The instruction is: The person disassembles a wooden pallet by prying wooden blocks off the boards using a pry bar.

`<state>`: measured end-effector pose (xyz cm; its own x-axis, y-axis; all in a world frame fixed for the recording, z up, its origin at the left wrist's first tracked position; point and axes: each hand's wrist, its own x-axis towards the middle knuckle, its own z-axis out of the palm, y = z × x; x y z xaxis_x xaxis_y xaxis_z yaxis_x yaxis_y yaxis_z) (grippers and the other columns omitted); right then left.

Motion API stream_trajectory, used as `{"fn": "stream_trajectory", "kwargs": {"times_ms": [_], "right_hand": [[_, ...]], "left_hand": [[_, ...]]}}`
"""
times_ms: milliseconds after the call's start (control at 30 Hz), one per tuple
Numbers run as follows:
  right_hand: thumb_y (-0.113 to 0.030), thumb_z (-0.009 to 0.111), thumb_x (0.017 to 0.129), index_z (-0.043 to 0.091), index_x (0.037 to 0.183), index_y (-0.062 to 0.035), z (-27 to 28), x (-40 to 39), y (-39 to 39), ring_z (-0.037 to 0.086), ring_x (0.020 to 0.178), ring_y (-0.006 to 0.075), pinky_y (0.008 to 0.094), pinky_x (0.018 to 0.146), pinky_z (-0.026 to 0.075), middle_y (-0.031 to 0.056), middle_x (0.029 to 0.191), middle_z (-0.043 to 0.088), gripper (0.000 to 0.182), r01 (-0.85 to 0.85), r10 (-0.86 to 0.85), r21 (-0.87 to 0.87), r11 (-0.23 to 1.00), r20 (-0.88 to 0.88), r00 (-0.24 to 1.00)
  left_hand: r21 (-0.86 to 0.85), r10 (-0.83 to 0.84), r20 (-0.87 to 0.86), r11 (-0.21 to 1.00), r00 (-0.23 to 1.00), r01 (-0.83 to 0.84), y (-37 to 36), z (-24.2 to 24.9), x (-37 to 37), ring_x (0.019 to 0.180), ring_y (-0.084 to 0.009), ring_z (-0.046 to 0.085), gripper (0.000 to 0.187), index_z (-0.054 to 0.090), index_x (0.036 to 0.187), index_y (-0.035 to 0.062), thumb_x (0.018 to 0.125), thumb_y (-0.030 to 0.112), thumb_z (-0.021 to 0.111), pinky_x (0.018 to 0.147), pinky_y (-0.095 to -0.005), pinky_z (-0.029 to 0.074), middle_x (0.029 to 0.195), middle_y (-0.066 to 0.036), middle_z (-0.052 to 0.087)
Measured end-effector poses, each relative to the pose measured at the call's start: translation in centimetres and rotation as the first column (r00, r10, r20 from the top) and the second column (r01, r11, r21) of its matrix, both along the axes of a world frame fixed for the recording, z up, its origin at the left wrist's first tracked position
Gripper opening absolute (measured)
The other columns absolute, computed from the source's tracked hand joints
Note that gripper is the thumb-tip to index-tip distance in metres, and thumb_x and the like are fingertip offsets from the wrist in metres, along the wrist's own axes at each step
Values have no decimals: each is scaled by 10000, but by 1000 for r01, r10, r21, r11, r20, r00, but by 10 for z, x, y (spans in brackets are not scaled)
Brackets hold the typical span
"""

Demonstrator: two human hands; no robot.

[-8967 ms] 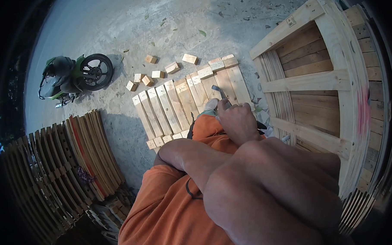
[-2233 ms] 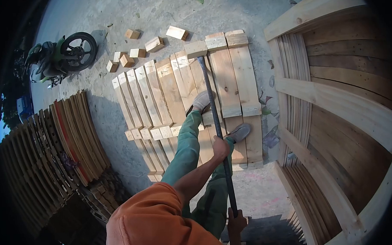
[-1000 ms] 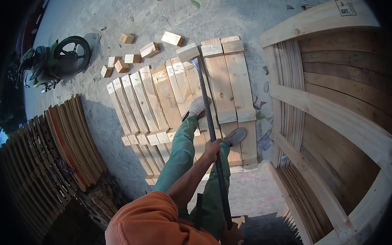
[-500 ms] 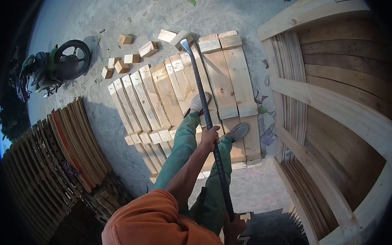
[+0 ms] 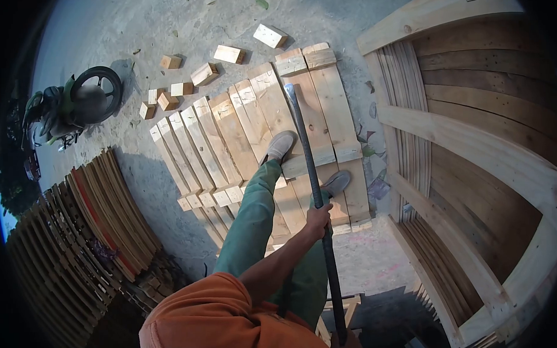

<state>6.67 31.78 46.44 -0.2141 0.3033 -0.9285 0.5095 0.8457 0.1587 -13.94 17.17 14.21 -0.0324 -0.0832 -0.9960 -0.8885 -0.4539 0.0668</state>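
My left hand [image 5: 318, 220] is wrapped around the shaft of a long dark pry bar [image 5: 312, 163], about midway along it. Low in the view, my right hand [image 5: 346, 343] grips the bar's bottom end, partly cut off by shadow and the frame. The bar's bright flattened tip [image 5: 289, 89] points away from me, over the boards of a wooden pallet [image 5: 316, 111]. My shoes [image 5: 281, 145] rest on the pallet boards, one on either side of the bar. Just past the pallet's far end lies a loose wooden block [image 5: 270, 36].
Several more cut blocks [image 5: 204, 74] lie on the concrete at the far left. A tall wooden pallet structure [image 5: 467, 137] stands along the right. Stacked pallets [image 5: 102, 211] are at the lower left, with a parked motorcycle [image 5: 82, 98] beyond them.
The bar's tip has drawn back towards me and right, away from the pallet's far end. The block by the tip now lies farther out. Both hands have moved lower and slightly right.
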Motion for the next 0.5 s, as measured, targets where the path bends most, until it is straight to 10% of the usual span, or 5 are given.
{"fn": "stream_trajectory", "kwargs": {"times_ms": [67, 333, 400, 467, 500], "right_hand": [[-467, 502, 836, 604, 1053, -132, 20, -30, -13, 607, 828, 372, 470, 724, 456, 156, 851, 643, 411, 52, -36, 76, 996, -192, 981], [-490, 528, 819, 641, 912, -118, 46, -177, -54, 613, 744, 364, 462, 665, 459, 148, 751, 634, 400, 171, -173, 47, 984, 51, 984], [-504, 534, 821, 637, 896, -101, 33, -188, -64, 600, 684, 369, 471, 643, 453, 136, 705, 627, 422, -157, 174, 110, 981, -168, 970], [-360, 686, 747, 606, 886, -70, 10, -177, -29, 588, 591, 306, 435, 567, 439, 92, 623, 590, 332, -25, 31, -50, 998, 117, 993], [-345, 671, 768, 613, 833, -66, -3, -153, -23, 578, 578, 305, 424, 549, 432, 105, 616, 579, 292, 14, -8, 36, 999, -156, 988]], "left_hand": [[136, 67, 74, 988, 995, -76, 14, -12, 16, 378, -129, 385, 204, 456, 769, 43, 827, 164, 610, 341, -298, 328, 524, -18, 401], [226, 162, 73, 958, 984, -175, -21, -1, -93, 414, -95, 402, 234, 434, 724, 96, 865, 187, 597, 361, -251, 374, 548, 5, 416], [300, 80, 113, 947, 990, -111, -41, -6, -129, 404, -82, 394, 257, 423, 721, 118, 886, 249, 569, 335, -243, 365, 545, 13, 414], [239, 92, 76, 965, 993, -108, -26, -15, -125, 396, -102, 397, 265, 433, 726, 102, 877, 267, 575, 332, -258, 366, 541, -3, 413], [190, 72, 84, 978, 994, -87, -10, -25, -98, 395, -117, 403, 268, 441, 725, 88, 869, 265, 582, 333, -270, 367, 539, -11, 413]]}}
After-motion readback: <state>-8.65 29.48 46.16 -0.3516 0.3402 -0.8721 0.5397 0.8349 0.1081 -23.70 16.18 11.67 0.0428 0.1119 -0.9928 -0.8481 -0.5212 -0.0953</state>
